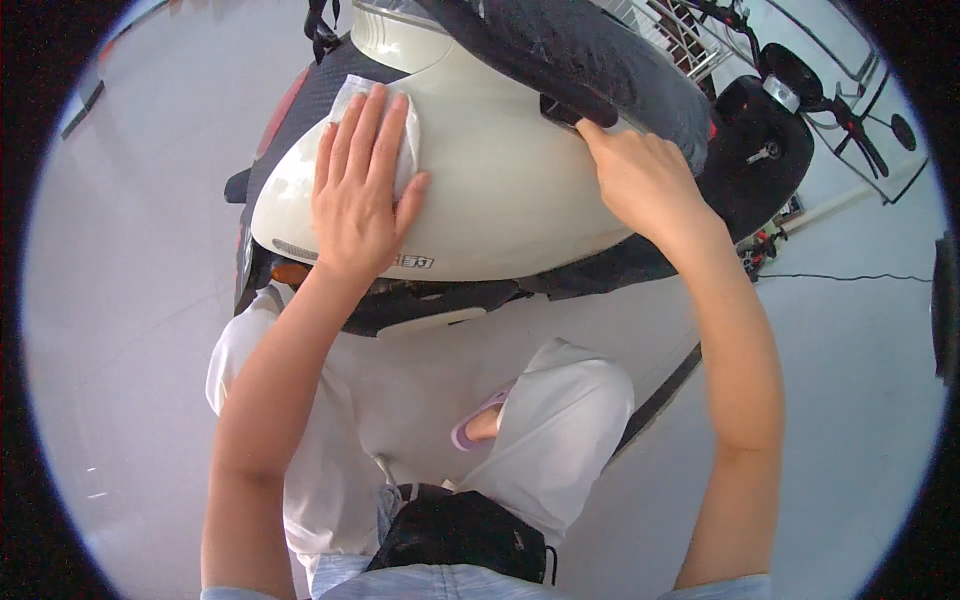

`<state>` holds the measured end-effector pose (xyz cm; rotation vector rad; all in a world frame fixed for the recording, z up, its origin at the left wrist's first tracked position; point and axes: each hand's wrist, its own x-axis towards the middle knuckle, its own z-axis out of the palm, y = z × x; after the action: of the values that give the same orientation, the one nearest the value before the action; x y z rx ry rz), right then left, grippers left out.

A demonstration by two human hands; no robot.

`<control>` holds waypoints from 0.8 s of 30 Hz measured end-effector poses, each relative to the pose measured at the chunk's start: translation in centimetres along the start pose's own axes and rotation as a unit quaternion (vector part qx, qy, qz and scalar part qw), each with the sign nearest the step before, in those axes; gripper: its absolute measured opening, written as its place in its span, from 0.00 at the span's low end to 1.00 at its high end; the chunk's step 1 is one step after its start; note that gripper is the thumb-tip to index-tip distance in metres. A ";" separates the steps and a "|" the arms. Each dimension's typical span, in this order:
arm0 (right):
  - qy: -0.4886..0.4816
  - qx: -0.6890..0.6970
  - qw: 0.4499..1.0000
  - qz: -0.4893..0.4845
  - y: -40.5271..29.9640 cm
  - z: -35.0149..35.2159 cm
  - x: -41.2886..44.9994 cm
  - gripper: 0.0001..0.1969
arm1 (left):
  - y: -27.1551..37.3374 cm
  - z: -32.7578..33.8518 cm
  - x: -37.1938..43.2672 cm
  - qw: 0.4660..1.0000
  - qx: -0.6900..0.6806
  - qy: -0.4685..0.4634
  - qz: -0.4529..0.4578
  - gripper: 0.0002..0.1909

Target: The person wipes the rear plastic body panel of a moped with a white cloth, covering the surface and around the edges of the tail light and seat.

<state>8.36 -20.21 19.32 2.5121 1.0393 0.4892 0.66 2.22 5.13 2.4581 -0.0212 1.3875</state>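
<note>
A cream side panel of a scooter (495, 187) spreads out before me, under its dark seat (592, 60). Flat on the rear part of the panel, my left hand (360, 180) presses a white cloth (409, 142), fingers extended. The cloth shows around the fingertips and beside the thumb. My right hand (649, 172) is at the front of the panel, its index finger reaching to a dark part (559, 112) just below the seat edge. The other fingers are curled under, and whether they grip anything is hidden.
An orange reflector (289, 273) sits low at the scooter's rear. The front end, with a key (763, 153) in its lock, lies to the right. Beyond stand a white wire rack (686, 41) and another vehicle's handlebar (859, 135). A thin cable (847, 276) crosses the floor.
</note>
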 end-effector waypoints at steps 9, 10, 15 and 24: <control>-0.096 0.038 0.995 -0.003 0.7 -2.3 -0.9 0.24 | -0.2 -0.3 0.0 1.000 -0.013 -0.027 0.000 0.34; -0.094 0.050 0.994 -0.007 0.8 -2.2 -1.0 0.25 | -0.1 -0.3 -0.1 1.000 -0.018 -0.022 -0.001 0.35; -0.021 0.072 0.997 -0.025 0.8 -0.4 -1.3 0.24 | -0.3 -0.5 0.0 1.000 -0.017 -0.025 -0.004 0.34; 0.092 0.101 0.990 0.039 0.2 1.2 -2.7 0.18 | -0.1 -0.2 -0.1 1.000 -0.017 -0.014 0.002 0.34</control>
<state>7.21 -22.59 17.87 2.7371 1.1102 0.6819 0.45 2.38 5.14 2.4509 -0.0564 1.3424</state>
